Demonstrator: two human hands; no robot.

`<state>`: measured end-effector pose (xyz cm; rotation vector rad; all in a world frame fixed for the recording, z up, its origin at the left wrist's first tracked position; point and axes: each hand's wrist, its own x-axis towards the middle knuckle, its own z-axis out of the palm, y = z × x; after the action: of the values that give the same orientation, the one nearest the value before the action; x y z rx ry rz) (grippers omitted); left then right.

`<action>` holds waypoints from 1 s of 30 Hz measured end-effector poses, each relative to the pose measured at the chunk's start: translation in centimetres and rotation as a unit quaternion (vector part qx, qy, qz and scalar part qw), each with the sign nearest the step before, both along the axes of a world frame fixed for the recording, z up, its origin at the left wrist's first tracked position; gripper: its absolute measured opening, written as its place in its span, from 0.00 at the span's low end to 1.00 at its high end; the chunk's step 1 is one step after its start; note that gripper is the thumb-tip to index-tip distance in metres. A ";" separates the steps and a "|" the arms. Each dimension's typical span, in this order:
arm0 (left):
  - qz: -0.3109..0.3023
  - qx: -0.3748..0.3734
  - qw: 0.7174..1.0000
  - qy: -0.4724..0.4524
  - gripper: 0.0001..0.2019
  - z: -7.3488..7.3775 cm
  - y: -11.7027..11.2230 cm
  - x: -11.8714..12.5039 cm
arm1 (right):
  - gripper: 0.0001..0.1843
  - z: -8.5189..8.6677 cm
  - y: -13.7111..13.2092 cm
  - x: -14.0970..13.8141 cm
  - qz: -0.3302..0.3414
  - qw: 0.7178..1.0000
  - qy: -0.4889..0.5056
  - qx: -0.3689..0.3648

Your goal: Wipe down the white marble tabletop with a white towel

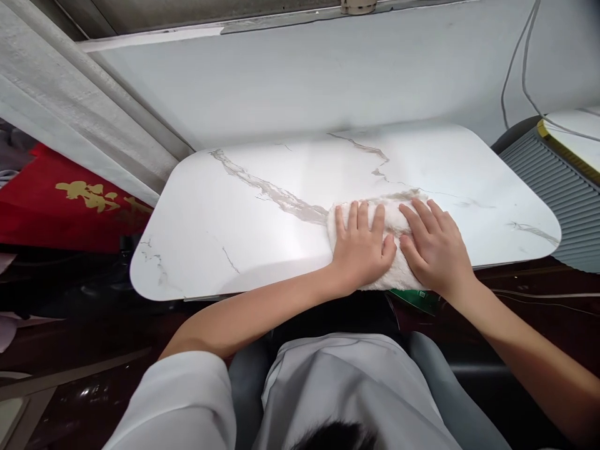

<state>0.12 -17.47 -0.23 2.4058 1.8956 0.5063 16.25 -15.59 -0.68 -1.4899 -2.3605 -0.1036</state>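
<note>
A fluffy white cloth (399,270) lies on the right half of a white marble-patterned tabletop (262,237), its near edge at the table's front edge. My left hand (360,249) rests palm down on the cloth's left part, fingers spread and pointing away from me. Beside it, my right hand (435,247) presses on the cloth's right side, fingers apart and angled to the left, thumb stretched toward the left hand. Both hands are open, and they do not touch each other. The cloth's surface under the palms is hidden.
A pale wall (290,87) stands right behind the table. To the right is a ribbed grey unit (553,187), with cables (525,69) hanging above it. A red item with gold lettering (89,200) is at left. Something green (417,301) shows below the front edge.
</note>
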 end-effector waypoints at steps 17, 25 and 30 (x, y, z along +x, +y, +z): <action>-0.020 -0.050 0.997 -0.050 0.27 0.8 10.2 3.5 | 0.28 1.8 8.8 2.0 -0.121 0.988 -0.039 -0.088; 0.000 -0.080 0.987 -0.140 0.25 -0.5 22.6 3.7 | 0.23 2.2 19.2 0.9 -0.111 0.990 -0.005 -0.089; -0.001 -0.083 0.982 -0.172 0.28 -0.6 26.9 3.5 | 0.22 2.5 23.1 0.6 -0.128 0.987 -0.004 -0.094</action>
<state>3.65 9.43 -0.80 2.0595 1.7130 0.6822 16.81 7.51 1.77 -1.8808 -2.2239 0.0525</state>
